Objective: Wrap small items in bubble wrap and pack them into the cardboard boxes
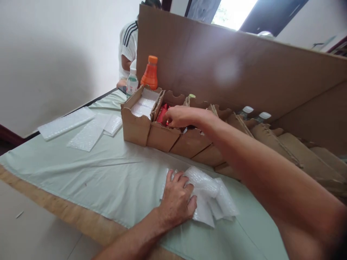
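Bubble-wrap pieces (204,189) lie heaped beneath my left hand (177,198), toward the near edge of the table (67,209); my fingers are loosely spread over them, not closed around any. They look light, soft and slippery, likely to slide apart, so I'd pinch one by a loose corner. My right hand (179,116) reaches into the second cardboard box (162,136) from the left, fingers curled at a red item (162,113); I can't tell whether they grip it. Ragged rims crowd my fingers, so upward seems freer; leftward, cloth (121,173) gives sliding room.
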### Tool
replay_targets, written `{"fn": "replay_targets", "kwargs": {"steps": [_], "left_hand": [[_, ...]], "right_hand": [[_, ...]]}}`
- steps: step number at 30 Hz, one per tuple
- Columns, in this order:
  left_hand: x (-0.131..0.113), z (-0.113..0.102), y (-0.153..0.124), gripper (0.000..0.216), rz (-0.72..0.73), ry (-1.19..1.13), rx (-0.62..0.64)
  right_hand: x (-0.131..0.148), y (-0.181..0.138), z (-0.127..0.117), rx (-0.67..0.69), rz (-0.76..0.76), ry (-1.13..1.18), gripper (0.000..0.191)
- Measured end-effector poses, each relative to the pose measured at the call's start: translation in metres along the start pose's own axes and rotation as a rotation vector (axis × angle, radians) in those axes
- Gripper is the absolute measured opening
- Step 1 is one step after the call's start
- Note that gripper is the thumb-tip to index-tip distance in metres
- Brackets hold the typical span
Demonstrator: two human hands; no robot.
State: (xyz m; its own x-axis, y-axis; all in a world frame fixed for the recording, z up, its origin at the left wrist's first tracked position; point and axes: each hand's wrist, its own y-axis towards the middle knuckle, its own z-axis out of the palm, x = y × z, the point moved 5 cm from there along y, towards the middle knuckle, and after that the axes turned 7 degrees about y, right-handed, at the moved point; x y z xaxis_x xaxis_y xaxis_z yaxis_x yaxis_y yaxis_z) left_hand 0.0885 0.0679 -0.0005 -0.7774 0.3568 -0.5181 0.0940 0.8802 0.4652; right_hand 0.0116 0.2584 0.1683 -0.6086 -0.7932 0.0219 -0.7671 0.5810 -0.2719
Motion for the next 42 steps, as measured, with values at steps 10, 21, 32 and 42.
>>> {"fn": "replay_targets", "kwargs": {"steps": [10,21,32,42], "left_hand": [[0.002,-0.008,0.001,0.017,-0.069,-0.118,-0.142],[0.058,-0.058,-0.004,0.041,-0.509,-0.629,-0.787],[0.001,-0.004,0.004,0.015,-0.041,0.011,0.104],[0.003,-0.001,0.004,0.016,-0.075,0.059,0.131]], "right_hand": [[-0.003,0.008,0.013,-0.025,0.078,0.019,0.017],[0.036,-0.235,0.043,-1.100,-0.105,-0.157,0.010],[0.015,-0.240,0.098,-0.734,-0.177,0.321,0.010],[0.054,-0.042,-0.041,-0.633,-0.121,0.160,0.018]]}}
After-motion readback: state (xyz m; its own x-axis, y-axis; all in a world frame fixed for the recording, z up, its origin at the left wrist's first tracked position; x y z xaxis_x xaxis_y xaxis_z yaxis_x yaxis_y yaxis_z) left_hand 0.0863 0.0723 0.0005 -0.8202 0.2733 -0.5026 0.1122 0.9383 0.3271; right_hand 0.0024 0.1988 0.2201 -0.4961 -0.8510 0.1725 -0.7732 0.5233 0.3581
